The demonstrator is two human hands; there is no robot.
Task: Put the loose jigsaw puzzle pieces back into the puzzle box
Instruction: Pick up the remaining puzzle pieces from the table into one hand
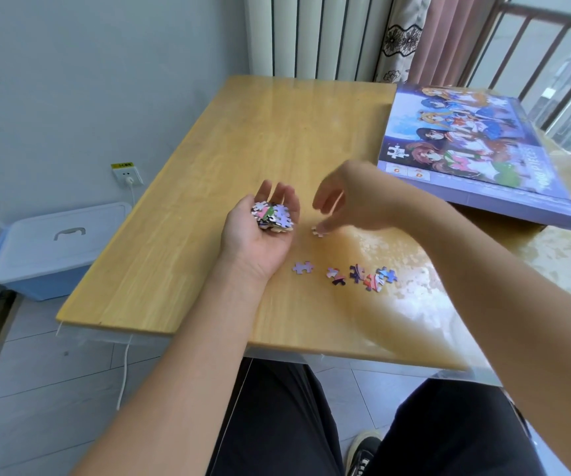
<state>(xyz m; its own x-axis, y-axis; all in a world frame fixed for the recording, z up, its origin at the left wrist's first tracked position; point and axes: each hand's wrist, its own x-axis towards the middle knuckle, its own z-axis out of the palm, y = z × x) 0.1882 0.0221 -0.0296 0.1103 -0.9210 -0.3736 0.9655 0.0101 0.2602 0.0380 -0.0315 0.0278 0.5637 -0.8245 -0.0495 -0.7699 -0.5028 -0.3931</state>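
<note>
My left hand (260, 235) is palm up over the wooden table (242, 149), cupped around a small heap of jigsaw pieces (272, 217). My right hand (352, 197) hovers just right of it, blurred, with fingertips on a pale piece (318, 231) lying on the table. Several loose pieces (356, 273) lie in a row nearer to me, one lilac piece (303, 267) at their left end. The purple puzzle box (476, 156), with a cartoon picture on its lid, lies closed at the far right.
A blue lidded storage bin (50, 249) stands on the floor left of the table, under a wall socket (126, 173) with a white cable. A radiator and curtain are behind the table. My legs are under the near edge.
</note>
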